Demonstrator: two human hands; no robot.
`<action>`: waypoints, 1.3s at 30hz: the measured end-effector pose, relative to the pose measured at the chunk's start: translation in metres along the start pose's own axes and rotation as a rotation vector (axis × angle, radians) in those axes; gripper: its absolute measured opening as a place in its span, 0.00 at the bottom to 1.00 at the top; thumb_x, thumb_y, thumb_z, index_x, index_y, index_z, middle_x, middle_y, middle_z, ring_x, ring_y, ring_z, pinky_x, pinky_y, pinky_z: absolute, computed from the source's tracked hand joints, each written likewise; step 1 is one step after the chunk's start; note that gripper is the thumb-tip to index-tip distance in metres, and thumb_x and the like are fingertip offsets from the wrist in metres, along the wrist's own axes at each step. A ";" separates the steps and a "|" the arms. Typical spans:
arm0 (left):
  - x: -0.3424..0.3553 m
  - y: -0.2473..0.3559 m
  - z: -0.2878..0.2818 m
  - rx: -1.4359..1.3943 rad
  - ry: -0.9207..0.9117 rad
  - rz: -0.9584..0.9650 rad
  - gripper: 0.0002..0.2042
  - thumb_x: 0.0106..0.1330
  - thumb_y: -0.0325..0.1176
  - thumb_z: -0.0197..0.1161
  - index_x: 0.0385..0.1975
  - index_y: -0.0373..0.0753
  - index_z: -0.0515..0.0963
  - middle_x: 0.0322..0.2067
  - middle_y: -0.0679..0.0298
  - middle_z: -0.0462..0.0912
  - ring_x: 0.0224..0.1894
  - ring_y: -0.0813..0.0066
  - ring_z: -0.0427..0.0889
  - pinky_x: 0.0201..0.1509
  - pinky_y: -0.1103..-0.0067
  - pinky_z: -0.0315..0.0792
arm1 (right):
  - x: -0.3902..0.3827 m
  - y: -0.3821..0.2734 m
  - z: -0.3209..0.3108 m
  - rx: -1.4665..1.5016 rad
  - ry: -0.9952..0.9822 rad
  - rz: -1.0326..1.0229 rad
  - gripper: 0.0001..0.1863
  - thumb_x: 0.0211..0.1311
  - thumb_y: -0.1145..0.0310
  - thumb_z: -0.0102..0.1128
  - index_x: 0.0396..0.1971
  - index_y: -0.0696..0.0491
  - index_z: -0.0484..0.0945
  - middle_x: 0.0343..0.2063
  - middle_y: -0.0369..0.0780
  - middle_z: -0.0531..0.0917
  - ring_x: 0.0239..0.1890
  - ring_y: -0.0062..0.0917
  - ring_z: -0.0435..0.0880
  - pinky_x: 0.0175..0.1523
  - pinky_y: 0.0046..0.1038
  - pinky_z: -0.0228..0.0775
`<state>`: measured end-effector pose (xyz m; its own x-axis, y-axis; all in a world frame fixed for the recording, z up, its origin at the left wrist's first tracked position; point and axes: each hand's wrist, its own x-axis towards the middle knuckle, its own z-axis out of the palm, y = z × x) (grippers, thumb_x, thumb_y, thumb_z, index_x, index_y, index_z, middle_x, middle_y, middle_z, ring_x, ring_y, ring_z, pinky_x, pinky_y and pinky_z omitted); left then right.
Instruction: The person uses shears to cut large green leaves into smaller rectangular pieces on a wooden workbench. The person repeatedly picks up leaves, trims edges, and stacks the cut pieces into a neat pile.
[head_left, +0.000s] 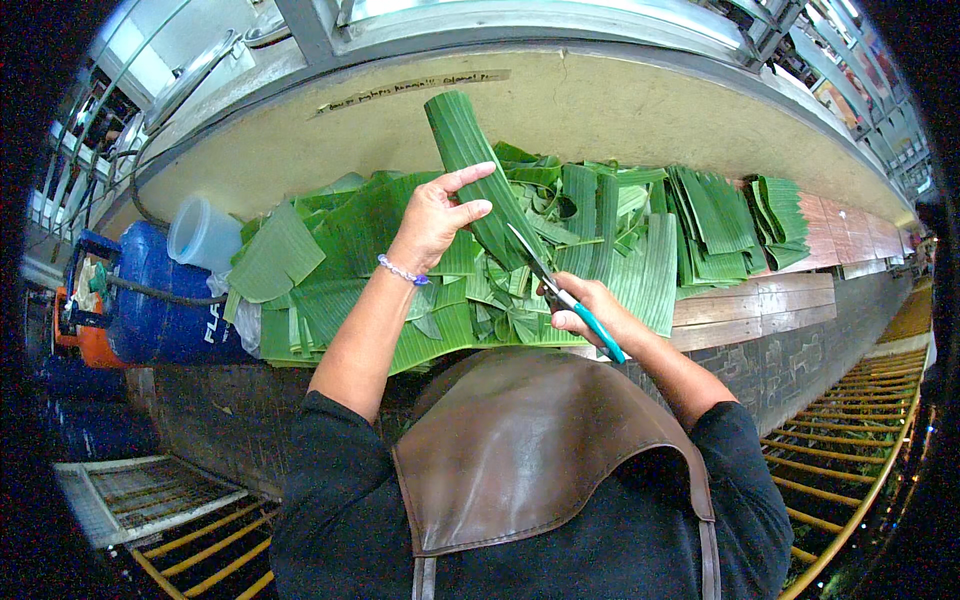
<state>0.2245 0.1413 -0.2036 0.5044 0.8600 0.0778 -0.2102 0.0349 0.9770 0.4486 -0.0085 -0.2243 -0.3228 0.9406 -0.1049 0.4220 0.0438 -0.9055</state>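
My left hand [430, 222], with a beaded bracelet at its wrist, grips a long green banana leaf piece [465, 135] between thumb and fingers. The leaf slants from upper left down to the right. In my right hand [592, 298] are scissors [600, 332] with teal handles. Their blades lie against the lower right edge of the held leaf; I cannot tell how far apart they are. Below both hands spreads a loose pile of banana leaves [370, 235], with scraps among them.
To the right, neat stacks of cut leaves [715, 225] rest on a wooden bench [760, 305]. A blue drum [165, 300] and a translucent bucket [203, 235] stand at the left. Behind the pile rises a cream wall [620, 110]. Yellow metal bars [850, 435] run at lower right.
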 end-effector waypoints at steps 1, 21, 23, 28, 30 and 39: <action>0.000 0.000 0.000 0.006 0.001 -0.006 0.23 0.53 0.17 0.63 0.53 0.35 0.73 0.44 0.62 0.80 0.42 0.77 0.79 0.51 0.81 0.73 | -0.001 -0.001 0.001 0.014 -0.004 0.025 0.41 0.45 0.31 0.58 0.43 0.57 0.72 0.23 0.36 0.73 0.27 0.22 0.72 0.34 0.27 0.67; 0.016 -0.015 -0.024 0.093 0.204 0.046 0.23 0.55 0.18 0.63 0.53 0.40 0.74 0.43 0.66 0.80 0.35 0.82 0.78 0.39 0.85 0.75 | 0.029 0.043 0.023 -0.123 0.092 -0.100 0.40 0.47 0.42 0.66 0.51 0.58 0.69 0.33 0.48 0.79 0.34 0.36 0.79 0.41 0.34 0.71; 0.017 -0.017 -0.025 0.031 0.221 0.092 0.23 0.55 0.18 0.63 0.53 0.41 0.74 0.43 0.66 0.79 0.34 0.83 0.78 0.37 0.85 0.75 | 0.032 0.046 0.027 -0.108 0.106 -0.067 0.41 0.47 0.41 0.65 0.52 0.59 0.68 0.35 0.49 0.78 0.37 0.38 0.79 0.43 0.35 0.71; 0.015 -0.022 -0.023 -0.028 0.218 0.133 0.24 0.55 0.16 0.62 0.54 0.38 0.72 0.46 0.64 0.78 0.42 0.79 0.78 0.47 0.83 0.74 | 0.044 0.042 0.031 0.039 0.168 -0.037 0.38 0.51 0.45 0.63 0.53 0.59 0.66 0.32 0.46 0.78 0.35 0.33 0.78 0.43 0.32 0.70; 0.014 -0.024 -0.022 -0.049 0.230 0.121 0.25 0.54 0.16 0.62 0.54 0.38 0.72 0.46 0.64 0.78 0.42 0.79 0.78 0.48 0.82 0.74 | 0.049 0.038 0.031 0.085 0.167 -0.013 0.37 0.52 0.46 0.63 0.53 0.59 0.66 0.32 0.45 0.77 0.35 0.33 0.77 0.42 0.31 0.70; 0.013 -0.032 -0.023 -0.010 0.249 0.122 0.25 0.54 0.16 0.62 0.54 0.38 0.72 0.46 0.64 0.78 0.42 0.79 0.78 0.48 0.82 0.74 | 0.059 0.034 0.036 0.050 0.247 -0.007 0.33 0.55 0.46 0.60 0.51 0.58 0.67 0.32 0.46 0.78 0.36 0.33 0.79 0.42 0.32 0.70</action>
<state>0.2188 0.1633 -0.2380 0.2540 0.9567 0.1420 -0.2653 -0.0723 0.9614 0.4132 0.0367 -0.2758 -0.1064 0.9943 -0.0008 0.3763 0.0395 -0.9256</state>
